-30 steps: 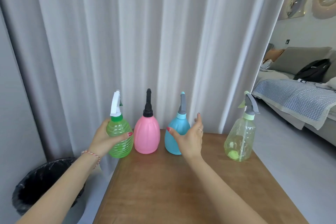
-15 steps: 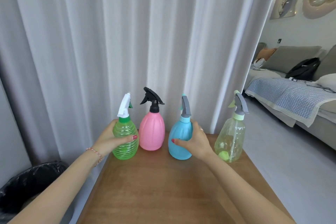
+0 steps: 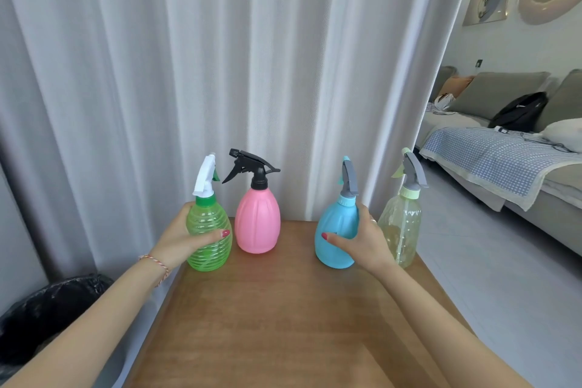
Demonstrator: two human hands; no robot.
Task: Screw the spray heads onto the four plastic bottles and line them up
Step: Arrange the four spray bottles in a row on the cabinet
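Four spray bottles stand upright in a row at the far edge of the wooden table [image 3: 283, 318], each with a spray head on it. My left hand [image 3: 179, 239] grips the ribbed green bottle [image 3: 209, 230] with the white head at the far left. The pink bottle [image 3: 257, 224] with the black head stands free beside it. My right hand [image 3: 367, 241] holds the blue bottle [image 3: 337, 230] with the grey head. Just right of that hand stands the pale yellow-green clear bottle [image 3: 400, 227], also with a grey head.
A white curtain [image 3: 220, 72] hangs right behind the table. A black-lined bin [image 3: 47, 309] sits on the floor to the left. To the right are a grey floor and a sofa [image 3: 504, 148] with a blue checked blanket and a black bag.
My right hand closed round the blue bottle and slid it right, away from the pink one and close to the clear one. The view shifted.
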